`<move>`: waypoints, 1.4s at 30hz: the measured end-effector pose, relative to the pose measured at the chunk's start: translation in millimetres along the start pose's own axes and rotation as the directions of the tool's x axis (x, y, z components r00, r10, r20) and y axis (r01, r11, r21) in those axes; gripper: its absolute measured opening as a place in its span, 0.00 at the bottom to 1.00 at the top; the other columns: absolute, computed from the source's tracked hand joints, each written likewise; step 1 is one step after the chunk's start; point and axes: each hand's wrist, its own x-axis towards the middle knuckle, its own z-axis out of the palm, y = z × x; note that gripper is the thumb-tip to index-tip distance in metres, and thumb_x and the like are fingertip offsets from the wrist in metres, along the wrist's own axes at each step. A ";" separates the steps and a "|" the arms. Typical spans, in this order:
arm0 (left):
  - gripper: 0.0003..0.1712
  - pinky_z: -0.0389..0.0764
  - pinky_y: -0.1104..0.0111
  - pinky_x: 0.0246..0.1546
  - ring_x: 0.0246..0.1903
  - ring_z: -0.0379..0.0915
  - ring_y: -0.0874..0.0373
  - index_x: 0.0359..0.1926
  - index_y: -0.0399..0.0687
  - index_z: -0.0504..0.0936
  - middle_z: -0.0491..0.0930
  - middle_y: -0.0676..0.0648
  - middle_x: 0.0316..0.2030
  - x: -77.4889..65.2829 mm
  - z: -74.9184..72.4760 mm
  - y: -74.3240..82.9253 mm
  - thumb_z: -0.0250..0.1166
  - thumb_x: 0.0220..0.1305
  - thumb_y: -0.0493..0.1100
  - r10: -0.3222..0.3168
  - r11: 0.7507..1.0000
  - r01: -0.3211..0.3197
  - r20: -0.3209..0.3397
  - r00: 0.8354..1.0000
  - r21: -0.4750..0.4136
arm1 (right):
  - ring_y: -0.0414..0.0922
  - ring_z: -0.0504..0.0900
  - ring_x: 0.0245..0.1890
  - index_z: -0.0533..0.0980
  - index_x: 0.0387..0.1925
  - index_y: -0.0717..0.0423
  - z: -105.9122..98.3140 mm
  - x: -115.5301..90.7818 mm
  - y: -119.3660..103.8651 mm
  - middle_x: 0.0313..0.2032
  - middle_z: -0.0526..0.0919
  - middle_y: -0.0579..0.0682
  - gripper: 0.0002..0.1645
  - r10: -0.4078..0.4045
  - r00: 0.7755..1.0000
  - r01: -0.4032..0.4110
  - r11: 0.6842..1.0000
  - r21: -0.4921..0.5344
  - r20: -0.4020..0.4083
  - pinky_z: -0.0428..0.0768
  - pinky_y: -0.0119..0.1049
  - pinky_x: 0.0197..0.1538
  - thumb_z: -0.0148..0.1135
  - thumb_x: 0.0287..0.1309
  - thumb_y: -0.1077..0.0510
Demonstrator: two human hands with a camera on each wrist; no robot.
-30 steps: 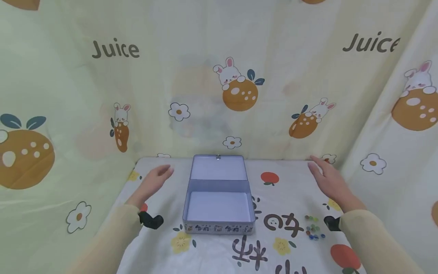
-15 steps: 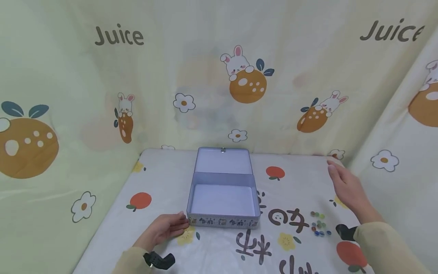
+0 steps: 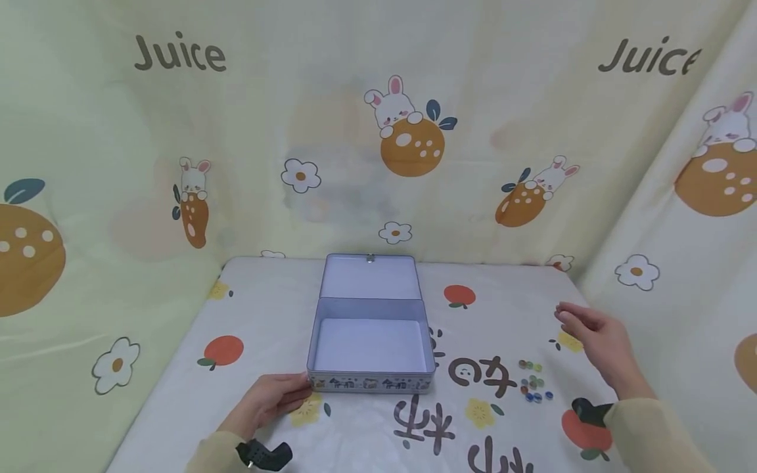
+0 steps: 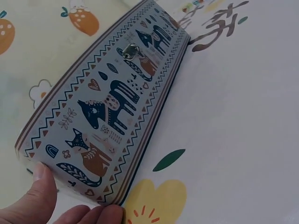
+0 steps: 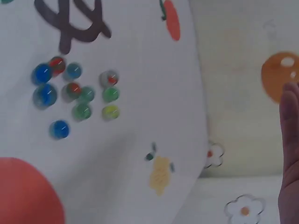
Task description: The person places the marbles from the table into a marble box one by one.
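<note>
metal box [image 3: 371,383] | animal-patterned, lid open | marbles [image 5: 73,90] | multicoloured, clustered right of box

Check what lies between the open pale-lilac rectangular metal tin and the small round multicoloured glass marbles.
No object: the head view shows only white tablecloth, printed with dark brown lettering, between the tin and the marbles.

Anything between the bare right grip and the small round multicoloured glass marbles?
Nothing visible. In the head view the right grip is up and to the right of the glass marbles, with only flat, white printed tablecloth showing between them.
</note>
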 end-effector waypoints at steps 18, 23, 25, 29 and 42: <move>0.25 0.90 0.59 0.47 0.42 0.89 0.51 0.58 0.28 0.80 0.88 0.35 0.47 3.5 0.6 1.7 0.70 0.68 0.43 -0.043 0.999 0.043 -0.017 0.999 0.014 | 0.64 0.75 0.65 0.76 0.64 0.61 46.5 12.5 116.1 0.60 0.82 0.63 0.27 0.295 0.954 -0.289 0.952 -0.105 0.046 0.83 0.56 0.60 0.67 0.67 0.56; 0.24 0.90 0.59 0.46 0.42 0.89 0.51 0.58 0.29 0.81 0.89 0.35 0.46 5.4 0.9 2.2 0.70 0.67 0.42 -0.052 0.999 0.052 -0.033 0.998 0.003 | 0.67 0.73 0.65 0.77 0.62 0.61 56.8 15.1 117.5 0.60 0.81 0.65 0.22 0.256 0.965 -0.241 0.949 -0.205 0.050 0.76 0.65 0.63 0.62 0.69 0.60; 0.24 0.90 0.59 0.46 0.42 0.89 0.50 0.58 0.29 0.81 0.88 0.35 0.46 5.0 0.8 2.2 0.69 0.68 0.41 -0.051 0.999 0.051 -0.031 0.998 -0.002 | 0.66 0.75 0.63 0.79 0.60 0.60 60.3 16.8 116.7 0.58 0.83 0.65 0.20 0.230 0.972 -0.211 0.943 -0.256 0.046 0.76 0.66 0.61 0.63 0.68 0.60; 0.23 0.90 0.58 0.47 0.42 0.89 0.51 0.58 0.29 0.81 0.88 0.35 0.46 3.0 0.4 3.1 0.69 0.68 0.40 -0.047 0.999 0.047 -0.031 0.998 -0.009 | 0.63 0.80 0.56 0.82 0.56 0.60 63.8 19.0 112.3 0.53 0.86 0.62 0.18 0.169 0.984 -0.141 0.931 -0.338 0.056 0.80 0.63 0.56 0.65 0.66 0.61; 0.23 0.90 0.58 0.47 0.42 0.89 0.51 0.57 0.30 0.81 0.88 0.35 0.47 3.9 0.2 2.0 0.70 0.67 0.41 -0.063 0.998 0.063 -0.031 0.998 -0.018 | 0.62 0.81 0.54 0.81 0.56 0.60 66.9 15.5 108.3 0.52 0.87 0.62 0.18 0.192 0.981 -0.169 0.926 -0.337 0.038 0.79 0.62 0.55 0.66 0.66 0.60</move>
